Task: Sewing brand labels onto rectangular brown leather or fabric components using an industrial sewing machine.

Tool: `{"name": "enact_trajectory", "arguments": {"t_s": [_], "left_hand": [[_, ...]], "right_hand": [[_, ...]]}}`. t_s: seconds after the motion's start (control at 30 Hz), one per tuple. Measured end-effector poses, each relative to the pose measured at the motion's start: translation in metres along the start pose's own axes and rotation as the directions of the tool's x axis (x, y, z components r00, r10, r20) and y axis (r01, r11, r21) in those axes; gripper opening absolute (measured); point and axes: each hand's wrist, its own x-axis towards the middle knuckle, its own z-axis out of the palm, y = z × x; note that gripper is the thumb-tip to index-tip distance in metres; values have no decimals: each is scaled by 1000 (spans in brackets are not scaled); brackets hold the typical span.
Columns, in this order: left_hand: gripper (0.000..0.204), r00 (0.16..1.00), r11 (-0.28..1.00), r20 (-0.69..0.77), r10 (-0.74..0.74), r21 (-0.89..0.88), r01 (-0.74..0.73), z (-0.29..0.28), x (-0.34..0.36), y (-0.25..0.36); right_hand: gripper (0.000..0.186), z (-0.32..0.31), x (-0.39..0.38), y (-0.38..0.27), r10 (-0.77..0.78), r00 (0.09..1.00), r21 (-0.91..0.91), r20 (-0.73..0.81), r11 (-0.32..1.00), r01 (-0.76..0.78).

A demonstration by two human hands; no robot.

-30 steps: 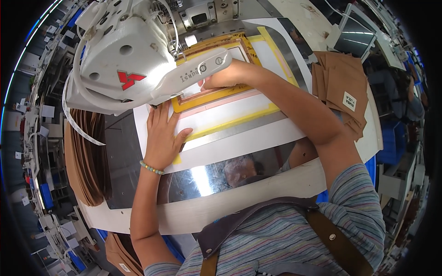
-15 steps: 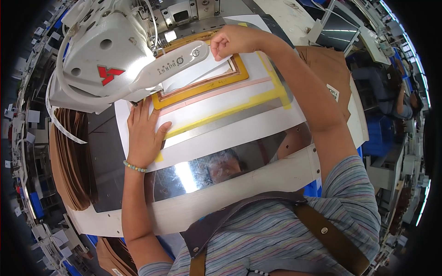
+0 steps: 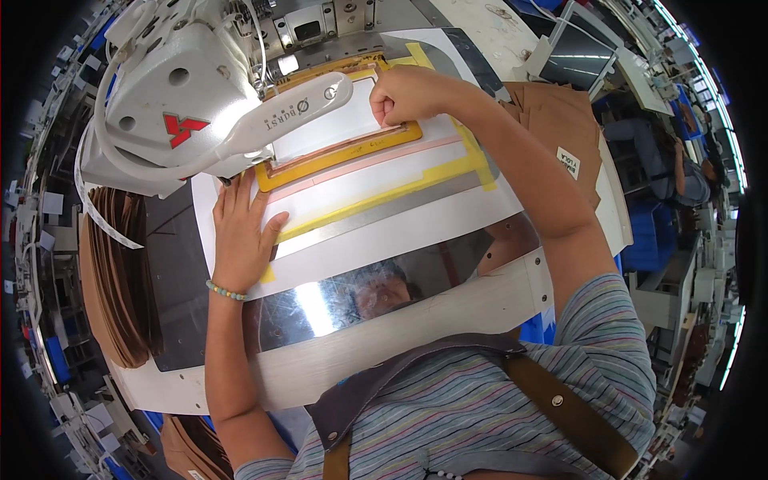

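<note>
My left hand (image 3: 238, 232) lies flat with its fingers spread on a large white sheet (image 3: 448, 204). Its fingertips touch the lower left corner of a yellow rectangular frame (image 3: 344, 154). Inside that frame lies a white piece of paper (image 3: 324, 124). My right hand (image 3: 410, 96) is closed, fingers curled down at the paper's right end, by the frame's inner corner. Whether the paper's edge is between those fingers is hidden. Yellow tape (image 3: 360, 210) and a pink strip (image 3: 376, 166) run across the sheet below the frame.
A white sewing machine head (image 3: 160, 104) and its pale lamp arm (image 3: 296, 110) overhang the frame's left part. Brown cut pieces stand stacked at left (image 3: 116, 280) and lie piled at right (image 3: 560, 132). A shiny metal plate (image 3: 320, 308) lies nearer me.
The white paper, tilted and lifted at its corner before, now lies flatter inside the frame. My right hand has moved slightly down toward the frame's corner. My left hand stays on the sheet.
</note>
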Motion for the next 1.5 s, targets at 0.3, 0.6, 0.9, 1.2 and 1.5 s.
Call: {"name": "enact_trajectory", "arguments": {"t_s": [0.3,0.6,0.9,1.2,1.5], "left_hand": [[66,1000,1000,-12,-8,-10,8,1,-1,1],[65,1000,1000,-22,-6,14,6,-3,1,2],[65,1000,1000,-10,-13,-27,13,-5,0,5],[64,999,1000,-49,-15,-9,15,4,3,1],[60,991,986,-132,-20,-167,-2,-16,-6,-8]], "right_hand": [[14,-11,2,-29,137,967,-263,215,962,-77],[26,23,-2,-8,-92,990,-595,-105,803,12],[16,17,19,-81,-74,973,150,-218,983,109],[26,51,42,-102,-150,987,304,-50,939,159],[33,73,-36,-58,-329,788,85,-521,898,431]]}}
